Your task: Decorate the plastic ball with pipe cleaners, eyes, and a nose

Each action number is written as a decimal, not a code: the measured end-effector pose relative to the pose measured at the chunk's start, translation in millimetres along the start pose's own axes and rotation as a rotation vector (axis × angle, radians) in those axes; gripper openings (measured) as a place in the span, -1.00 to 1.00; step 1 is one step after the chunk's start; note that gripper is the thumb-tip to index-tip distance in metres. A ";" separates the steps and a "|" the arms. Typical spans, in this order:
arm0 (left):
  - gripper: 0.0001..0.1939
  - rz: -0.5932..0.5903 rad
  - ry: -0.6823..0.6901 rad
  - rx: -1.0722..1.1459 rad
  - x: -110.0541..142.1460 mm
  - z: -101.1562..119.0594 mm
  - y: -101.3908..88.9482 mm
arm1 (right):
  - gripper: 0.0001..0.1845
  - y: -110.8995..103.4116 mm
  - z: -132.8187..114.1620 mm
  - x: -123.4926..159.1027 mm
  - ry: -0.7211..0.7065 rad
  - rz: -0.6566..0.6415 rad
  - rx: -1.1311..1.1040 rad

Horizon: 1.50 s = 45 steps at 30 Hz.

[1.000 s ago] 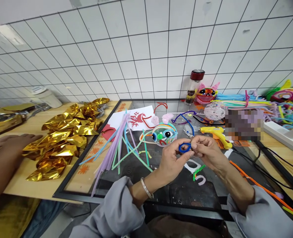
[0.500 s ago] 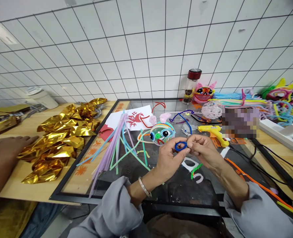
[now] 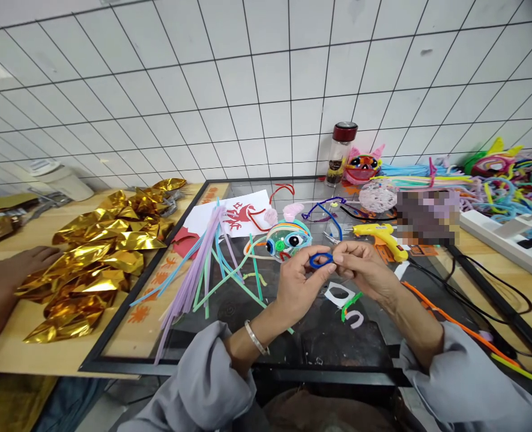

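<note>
A small blue pipe cleaner ring (image 3: 313,263) is held over the glass tabletop. My left hand (image 3: 299,282) pinches its left side between thumb and fingers. My right hand (image 3: 368,271) is closed on the right end of the same ring, with the fingertips of both hands close together. Just behind my left hand sits a clear ball decorated as a face (image 3: 287,239), with large eyes, coloured strips and pink ears. Below the hands lie a white cutout with a hole (image 3: 329,293) and a green pipe cleaner piece (image 3: 344,311).
A yellow glue gun (image 3: 385,237) lies right of the face ball. Loose pipe cleaners (image 3: 194,282) spread out on the left, beside gold foil (image 3: 108,270) and another person's hand (image 3: 25,264). A glass bottle (image 3: 339,157) and a white power strip (image 3: 502,240) stand further back.
The whole view has shifted slightly, so things appear a little further left. Both hands still grip the blue ring, which now looks flatter and more tilted.
</note>
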<state>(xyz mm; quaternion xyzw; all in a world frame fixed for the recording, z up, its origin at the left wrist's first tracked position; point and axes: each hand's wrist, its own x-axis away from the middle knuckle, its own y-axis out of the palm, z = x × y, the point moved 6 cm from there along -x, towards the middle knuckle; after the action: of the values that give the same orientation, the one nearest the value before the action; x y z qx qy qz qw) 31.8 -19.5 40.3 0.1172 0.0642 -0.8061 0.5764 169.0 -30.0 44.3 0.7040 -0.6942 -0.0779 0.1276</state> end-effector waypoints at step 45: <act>-0.69 -0.003 0.237 -0.147 -12.3 -1.2 -8.5 | -0.66 -7.6 4.0 -4.8 -0.030 0.098 -0.072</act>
<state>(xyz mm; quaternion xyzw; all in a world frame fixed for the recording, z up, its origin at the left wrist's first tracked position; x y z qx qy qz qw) 27.7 -5.1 42.1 0.1691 0.1908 -0.7806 0.5708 175.1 -25.5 38.0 0.6630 -0.7264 -0.1072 0.1459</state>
